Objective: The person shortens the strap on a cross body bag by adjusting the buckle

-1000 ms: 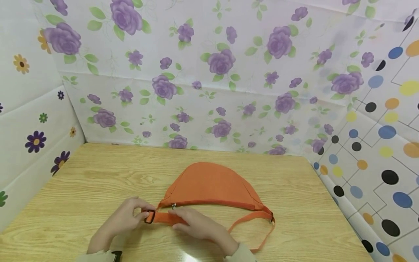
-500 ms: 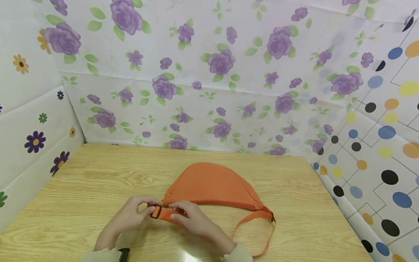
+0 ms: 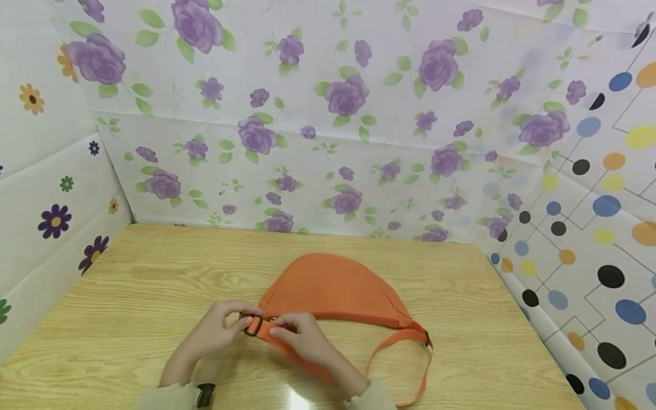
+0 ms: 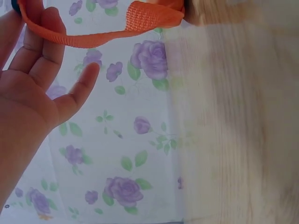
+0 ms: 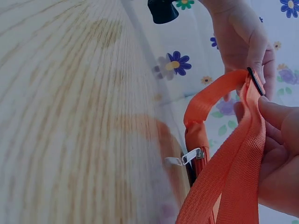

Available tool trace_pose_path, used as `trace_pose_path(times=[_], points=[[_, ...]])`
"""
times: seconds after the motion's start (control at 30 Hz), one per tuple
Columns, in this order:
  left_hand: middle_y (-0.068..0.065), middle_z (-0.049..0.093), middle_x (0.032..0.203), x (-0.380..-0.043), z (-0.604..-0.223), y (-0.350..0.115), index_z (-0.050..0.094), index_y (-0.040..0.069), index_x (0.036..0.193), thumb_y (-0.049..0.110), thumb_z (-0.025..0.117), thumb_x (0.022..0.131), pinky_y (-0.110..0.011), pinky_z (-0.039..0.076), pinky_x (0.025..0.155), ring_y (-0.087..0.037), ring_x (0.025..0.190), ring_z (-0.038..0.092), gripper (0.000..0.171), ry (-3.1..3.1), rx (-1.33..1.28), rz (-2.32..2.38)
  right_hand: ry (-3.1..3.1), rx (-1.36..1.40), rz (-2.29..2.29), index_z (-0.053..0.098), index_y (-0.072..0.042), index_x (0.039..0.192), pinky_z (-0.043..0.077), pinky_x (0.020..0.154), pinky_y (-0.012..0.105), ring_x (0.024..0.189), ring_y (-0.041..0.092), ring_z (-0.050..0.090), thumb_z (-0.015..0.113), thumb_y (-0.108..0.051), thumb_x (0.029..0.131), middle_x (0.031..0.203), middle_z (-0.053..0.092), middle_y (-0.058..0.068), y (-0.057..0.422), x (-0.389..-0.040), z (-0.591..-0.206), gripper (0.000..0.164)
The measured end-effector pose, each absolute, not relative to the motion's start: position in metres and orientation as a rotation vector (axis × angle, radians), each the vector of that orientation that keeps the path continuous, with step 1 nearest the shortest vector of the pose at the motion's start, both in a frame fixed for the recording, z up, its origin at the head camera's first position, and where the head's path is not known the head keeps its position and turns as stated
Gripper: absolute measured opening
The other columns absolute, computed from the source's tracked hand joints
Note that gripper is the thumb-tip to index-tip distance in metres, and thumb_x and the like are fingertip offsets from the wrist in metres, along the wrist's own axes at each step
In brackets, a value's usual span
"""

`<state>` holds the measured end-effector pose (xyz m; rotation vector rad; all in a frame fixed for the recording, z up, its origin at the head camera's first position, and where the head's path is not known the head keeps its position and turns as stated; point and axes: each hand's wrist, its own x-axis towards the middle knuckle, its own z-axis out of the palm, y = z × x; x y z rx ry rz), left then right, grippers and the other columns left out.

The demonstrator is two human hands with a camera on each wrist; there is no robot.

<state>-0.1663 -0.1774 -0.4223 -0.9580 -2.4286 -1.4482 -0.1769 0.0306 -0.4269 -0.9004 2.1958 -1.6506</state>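
An orange waist bag [image 3: 330, 285] lies on the wooden table, its curved side away from me and its zipper edge nearer. My left hand [image 3: 215, 331] pinches the strap at the black slider buckle [image 3: 253, 326], thumb and index finger at its left side. Just right of the buckle, my right hand [image 3: 308, 340] pinches the same orange strap [image 5: 243, 154] between thumb and fingers. In the right wrist view two layers of strap run down from the buckle, and the silver zipper pull [image 5: 191, 156] shows beside them. The left wrist view has the strap [image 4: 88, 41] passing the fingers.
The far strap end makes a loose loop [image 3: 426, 373] on the table [image 3: 476, 319] at the bag's right. Flower-printed sheeting [image 3: 307, 171] stands behind the table, with a dotted sheet [image 3: 589, 273] on the right. A black band [image 3: 206, 394] is at the left wrist.
Both hands have shifted the buckle right and up toward the bag's left end. The right hand now pinches the strap close to the buckle, and the loop at right has slid nearer the front edge.
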Motion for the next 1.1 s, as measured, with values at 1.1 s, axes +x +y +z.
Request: trace_pose_path(times=[1.1], points=[[-0.001, 0.065, 0.094, -0.168, -0.415, -0.17, 0.066, 0.007, 0.101, 0.02, 0.075, 0.072, -0.032, 0.045, 0.073, -0.014, 0.081, 0.056, 0.034, -2.498, -0.92, -1.459, 2.251, -0.761, -1.826, 0.064, 0.007, 0.086, 0.04, 0.058, 0.018, 0.067, 0.01, 0.049, 0.059, 0.0, 0.084, 0.082, 0.059, 0.012, 0.038, -0.173, -0.408, 0.009]])
